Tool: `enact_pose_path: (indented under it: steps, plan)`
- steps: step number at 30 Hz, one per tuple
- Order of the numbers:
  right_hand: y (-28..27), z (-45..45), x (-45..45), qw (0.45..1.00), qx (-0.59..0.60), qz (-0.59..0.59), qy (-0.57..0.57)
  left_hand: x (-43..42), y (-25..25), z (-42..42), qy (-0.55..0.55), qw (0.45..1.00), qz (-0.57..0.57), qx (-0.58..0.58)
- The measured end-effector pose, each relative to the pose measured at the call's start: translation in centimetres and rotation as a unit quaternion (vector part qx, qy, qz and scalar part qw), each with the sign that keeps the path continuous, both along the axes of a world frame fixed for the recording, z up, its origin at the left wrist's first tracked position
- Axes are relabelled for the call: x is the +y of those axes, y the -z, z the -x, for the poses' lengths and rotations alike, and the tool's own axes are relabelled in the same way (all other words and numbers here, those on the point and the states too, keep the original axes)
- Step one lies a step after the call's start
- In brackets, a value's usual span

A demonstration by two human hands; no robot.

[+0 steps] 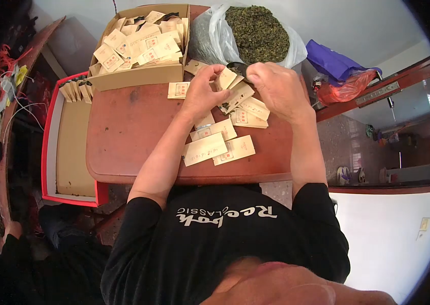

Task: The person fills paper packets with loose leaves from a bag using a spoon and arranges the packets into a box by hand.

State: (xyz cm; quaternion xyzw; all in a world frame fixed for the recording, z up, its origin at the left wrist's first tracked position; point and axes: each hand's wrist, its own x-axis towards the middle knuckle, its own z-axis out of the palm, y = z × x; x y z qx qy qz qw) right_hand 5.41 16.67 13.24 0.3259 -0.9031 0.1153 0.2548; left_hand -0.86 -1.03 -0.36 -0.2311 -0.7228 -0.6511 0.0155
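Pinched between the fingers of my left hand [203,94] is a small tan paper packet [226,79], held at the back of the table. My right hand [277,89] is closed round a dark scoop [237,67], whose rounded end is at the packet's mouth. Below both hands lie several printed paper packets [245,118], one with dark leaf bits on it. More packets [205,148] overlap near the table's front edge. Behind my right hand, a clear plastic bag [216,31] holds a heap of dried green leaves [255,35].
A cardboard box [136,79] full of packets stands at the back left of the red-brown table [123,132]. A red-edged tray [75,152] with a few packets is left of it. Purple and red bags [334,61] lie right. Another person's hand [14,229] shows far left.
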Motion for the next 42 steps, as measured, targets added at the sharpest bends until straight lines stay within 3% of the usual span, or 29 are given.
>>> enact_pose_path:
  steps: [5, 12, 14, 16, 18, 20, 23, 25, 27, 28, 30, 32, 37, 42]
  plan:
    - [-1.1, -1.1, 0.4, 0.999, 0.02, 0.038, 0.022, 0.0, -0.8, -0.4, -0.012, 1.0, 0.013, 0.014]
    - [0.6, -0.8, 0.1, 0.999, 0.007, -0.035, 0.005, 0.3, 0.6, 0.1, -0.006, 0.998, -0.046, 0.029]
    - [1.4, -0.9, 0.9, 0.999, 0.026, 0.013, 0.016, -0.2, 0.0, 0.0, -0.04, 0.994, -0.019, 0.104]
    - [1.9, -2.2, 1.1, 0.977, -0.023, 0.186, 0.096, -0.8, -0.4, 0.0, -0.052, 0.989, -0.02, 0.135]
    - [4.1, -2.0, 3.1, 0.932, -0.003, 0.359, 0.051, -1.7, -0.8, -0.3, -0.047, 0.992, -0.064, 0.101]
    - [5.3, -2.4, 4.6, 0.887, -0.022, 0.459, 0.044, -3.8, -2.3, -1.4, -0.057, 0.989, -0.1, 0.089]
    - [7.8, -2.8, 7.5, 0.86, 0.006, 0.501, 0.102, -8.4, -2.9, -2.8, -0.109, 0.979, -0.127, 0.114]
    - [8.8, -3.4, 8.0, 0.811, 0.009, 0.569, 0.138, -12.9, -4.2, -4.8, -0.176, 0.971, -0.096, 0.128]
    - [10.6, -3.6, 10.1, 0.768, 0.0, 0.628, 0.124, -17.4, -4.6, -6.0, -0.234, 0.967, -0.081, 0.066]
    - [11.6, -3.6, 11.1, 0.745, -0.004, 0.657, 0.119, -20.1, -3.2, -5.5, -0.268, 0.959, -0.069, 0.064]
    - [13.3, -3.6, 12.4, 0.712, 0.004, 0.688, 0.139, -24.6, -1.8, -4.8, -0.302, 0.939, -0.162, -0.012]
    - [14.9, -3.5, 13.2, 0.681, 0.008, 0.716, 0.153, -29.4, -0.2, -3.1, -0.362, 0.925, -0.115, -0.021]
    - [16.1, -3.4, 13.5, 0.684, -0.014, 0.719, 0.125, -40.9, 11.4, 4.2, -0.41, 0.911, -0.048, -0.002]
    - [16.7, -3.6, 13.7, 0.698, -0.032, 0.706, 0.117, -44.3, 16.9, 8.9, -0.441, 0.887, -0.052, -0.128]
